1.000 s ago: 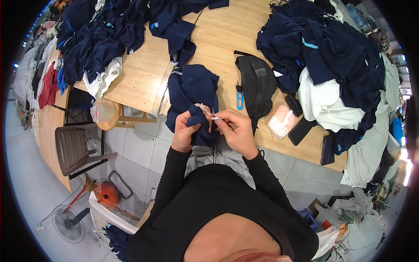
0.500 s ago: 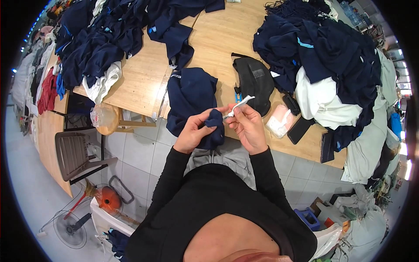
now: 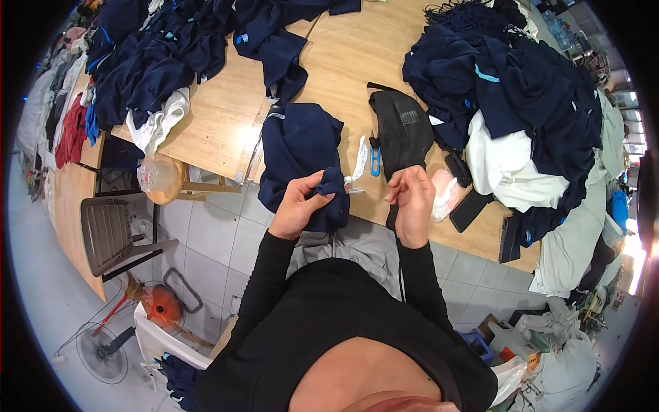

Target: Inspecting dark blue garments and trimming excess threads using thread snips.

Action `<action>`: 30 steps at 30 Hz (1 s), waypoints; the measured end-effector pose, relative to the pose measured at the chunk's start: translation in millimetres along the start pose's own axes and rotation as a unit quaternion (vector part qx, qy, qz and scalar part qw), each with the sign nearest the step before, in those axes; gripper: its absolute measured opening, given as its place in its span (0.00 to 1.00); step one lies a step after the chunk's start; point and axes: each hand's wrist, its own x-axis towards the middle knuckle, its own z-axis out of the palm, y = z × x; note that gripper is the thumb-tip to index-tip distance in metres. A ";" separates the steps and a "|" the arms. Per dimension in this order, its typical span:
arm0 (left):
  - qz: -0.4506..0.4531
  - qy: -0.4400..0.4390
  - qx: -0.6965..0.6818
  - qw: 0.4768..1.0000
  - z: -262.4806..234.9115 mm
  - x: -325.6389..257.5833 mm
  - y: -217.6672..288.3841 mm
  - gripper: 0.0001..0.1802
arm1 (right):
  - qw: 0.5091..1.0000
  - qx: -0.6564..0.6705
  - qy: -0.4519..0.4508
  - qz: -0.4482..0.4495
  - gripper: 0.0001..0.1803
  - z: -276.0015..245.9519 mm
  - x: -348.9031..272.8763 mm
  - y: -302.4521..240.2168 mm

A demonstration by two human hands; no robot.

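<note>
A navy garment [image 3: 302,144] lies over the near edge of the wooden table [image 3: 357,55], and its lower corner is bunched in my left hand [image 3: 301,204]. A white strip [image 3: 358,163] sticks out beside that bunched corner, just right of my left fingers. My right hand [image 3: 412,198] hovers a short way to the right, apart from the cloth, with its fingers curled together and nothing visible in them. Small blue snips [image 3: 375,162] lie on the table between my hands and a black pouch [image 3: 401,130].
Heaps of navy clothes [image 3: 522,82] with a white garment [image 3: 504,168] fill the table's right; more navy pieces [image 3: 158,62] cover the left. A pink packet [image 3: 446,193] and a dark phone [image 3: 470,209] lie near my right hand. A grey chair [image 3: 110,233], stool [image 3: 165,182] and orange fan [image 3: 161,305] stand at left.
My right hand has let go of the white strip and pulled away to the right. My left hand still grips the garment's corner, now lower and nearer my body.
</note>
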 end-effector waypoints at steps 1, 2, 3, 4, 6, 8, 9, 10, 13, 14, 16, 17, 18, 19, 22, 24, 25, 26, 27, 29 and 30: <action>-0.008 0.004 -0.008 1.000 -2.2 0.6 -1.7 0.14 | 1.000 -0.003 -0.005 -0.004 0.09 -7.8 3.5 -4.4; -0.017 0.008 -0.017 1.000 -4.0 1.3 -3.2 0.14 | 1.000 -0.002 -0.006 -0.005 0.09 -13.3 8.1 -7.4; -0.022 0.006 -0.017 1.000 -3.1 2.3 -0.8 0.14 | 0.994 -0.108 -0.004 -0.022 0.05 -16.1 11.6 -10.5; -0.027 -0.004 -0.027 0.999 -1.5 4.2 3.2 0.14 | 0.976 -0.212 -0.001 -0.038 0.05 -17.2 14.3 -11.7; -0.036 -0.015 -0.036 0.999 -0.9 5.2 4.8 0.15 | 0.974 -0.214 -0.015 -0.078 0.17 -15.3 13.0 -13.8; -0.035 -0.027 -0.035 0.998 -1.2 4.3 4.2 0.16 | 0.984 -0.162 -0.070 -0.018 0.24 -7.1 7.3 -21.4; -0.034 -0.030 -0.033 0.998 -1.3 6.0 3.9 0.16 | 0.986 -0.139 -0.095 0.003 0.26 -5.3 4.7 -21.9; -0.031 -0.038 -0.020 0.999 -1.8 6.0 2.3 0.15 | 0.986 -0.137 -0.093 0.000 0.26 -2.1 3.3 -19.8; -0.029 -0.056 0.007 0.998 -3.5 8.6 0.8 0.14 | 0.991 -0.094 -0.085 0.049 0.14 14.1 0.8 -3.1; -0.032 -0.064 0.020 0.997 -4.5 10.3 0.6 0.13 | 0.991 -0.092 -0.085 0.047 0.14 12.5 4.5 0.7; -0.027 -0.057 0.032 0.997 -2.8 8.1 3.5 0.12 | 0.992 -0.085 -0.087 0.018 0.09 17.1 7.7 6.0; -0.018 -0.052 0.035 0.998 -5.5 9.7 2.5 0.14 | 0.995 -0.077 -0.054 0.012 0.12 17.5 10.1 5.3; -0.011 -0.047 0.037 0.998 -7.5 8.0 1.3 0.15 | 0.995 -0.076 -0.055 0.017 0.12 14.7 11.7 8.0; -0.012 -0.044 0.016 0.999 -6.2 7.8 7.1 0.15 | 0.999 -0.029 -0.030 0.021 0.12 6.3 16.8 9.5; -0.034 -0.016 -0.061 0.997 -8.3 1.3 9.5 0.13 | 0.998 0.038 -0.012 0.051 0.10 -12.7 19.5 2.3; -0.026 -0.015 -0.067 0.997 -12.0 1.2 9.8 0.14 | 0.993 -0.103 -0.036 0.044 0.05 -15.2 18.6 -1.9; -0.019 -0.016 -0.072 0.997 -13.1 2.1 9.7 0.15 | 0.993 -0.105 -0.054 0.025 0.13 -11.9 14.1 -4.9; -0.017 -0.016 -0.074 0.997 -13.8 3.0 8.3 0.15 | 0.992 -0.107 -0.055 0.023 0.13 -9.4 11.6 -7.4; -0.024 -0.017 -0.074 0.997 -14.7 4.1 7.1 0.15 | 0.990 -0.101 -0.089 0.051 0.18 -7.0 9.1 -9.0; -0.031 -0.020 -0.075 0.997 -14.1 7.0 4.4 0.16 | 0.983 -0.085 -0.134 0.090 0.22 3.2 4.7 -10.6; -0.032 -0.022 -0.061 0.997 -11.8 8.0 3.5 0.16 | 0.984 -0.086 -0.132 0.089 0.22 7.9 3.6 -7.3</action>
